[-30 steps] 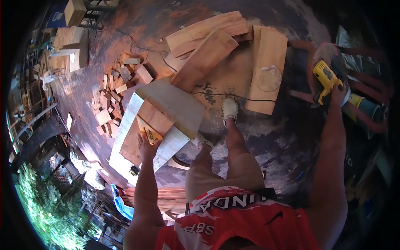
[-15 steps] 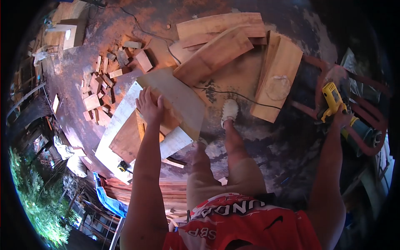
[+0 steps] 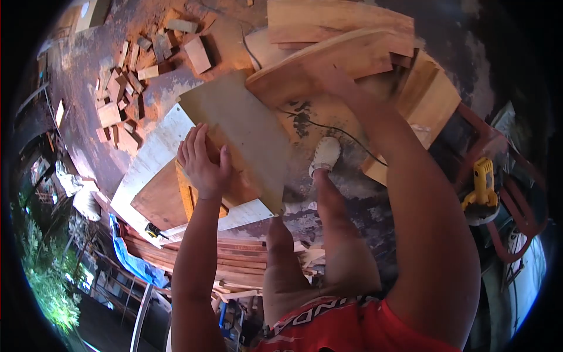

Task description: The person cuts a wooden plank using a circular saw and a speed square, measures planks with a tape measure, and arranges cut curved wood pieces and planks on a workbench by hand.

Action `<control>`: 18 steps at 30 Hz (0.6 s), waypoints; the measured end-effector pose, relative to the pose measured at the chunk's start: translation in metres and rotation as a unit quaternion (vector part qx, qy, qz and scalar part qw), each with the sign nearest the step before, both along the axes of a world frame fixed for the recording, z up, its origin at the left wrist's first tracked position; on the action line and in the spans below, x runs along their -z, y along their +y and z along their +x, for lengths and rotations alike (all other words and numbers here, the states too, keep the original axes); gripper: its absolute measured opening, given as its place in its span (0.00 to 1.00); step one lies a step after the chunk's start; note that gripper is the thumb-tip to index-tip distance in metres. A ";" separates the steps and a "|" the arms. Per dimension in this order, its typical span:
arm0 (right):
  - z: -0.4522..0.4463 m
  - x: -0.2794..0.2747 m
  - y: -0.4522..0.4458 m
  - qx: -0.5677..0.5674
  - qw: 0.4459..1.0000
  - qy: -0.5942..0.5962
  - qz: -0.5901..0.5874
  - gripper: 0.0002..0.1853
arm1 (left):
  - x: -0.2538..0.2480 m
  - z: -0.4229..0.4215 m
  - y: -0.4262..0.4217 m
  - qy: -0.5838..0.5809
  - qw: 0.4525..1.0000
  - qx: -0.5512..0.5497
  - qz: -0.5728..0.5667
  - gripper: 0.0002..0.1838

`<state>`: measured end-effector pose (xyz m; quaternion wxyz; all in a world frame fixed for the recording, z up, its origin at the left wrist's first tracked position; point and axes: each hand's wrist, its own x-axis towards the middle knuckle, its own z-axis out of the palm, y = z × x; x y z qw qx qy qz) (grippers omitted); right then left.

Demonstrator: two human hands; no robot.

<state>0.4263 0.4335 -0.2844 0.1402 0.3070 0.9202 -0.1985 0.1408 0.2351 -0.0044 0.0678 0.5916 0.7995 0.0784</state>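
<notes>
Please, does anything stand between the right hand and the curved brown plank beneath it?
Nothing visible does: the right hand appears blurred over the curved brown plank, though I cannot tell whether they touch. The black cord is not between them.

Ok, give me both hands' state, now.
Left hand: open, fingers extended over the brown board.
Right hand: blurred, at the reddish plank; grip cannot be told.

Dim; foliage (image 3: 47, 278) v. bright; edges warped; R hand (image 3: 341, 84) blurry.
</notes>
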 end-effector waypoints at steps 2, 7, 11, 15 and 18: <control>-0.052 0.002 0.018 -0.059 0.997 -0.009 0.051 0.19 | -0.001 -0.001 -0.003 -0.001 1.000 -0.002 -0.013 0.29; -0.125 0.048 0.041 -0.031 0.998 -0.047 -0.007 0.20 | 0.006 -0.006 -0.004 -0.016 1.000 0.020 0.010 0.29; -0.126 0.084 0.038 0.007 0.987 -0.147 -0.059 0.23 | 0.001 -0.007 -0.002 -0.013 1.000 0.026 -0.009 0.29; -0.126 0.060 0.035 0.036 0.979 -0.191 -0.063 0.22 | 0.002 -0.007 -0.002 -0.027 1.000 0.015 0.007 0.29; -0.094 0.041 0.014 0.033 0.980 -0.179 -0.074 0.22 | -0.002 -0.004 -0.003 -0.032 0.999 0.011 0.003 0.28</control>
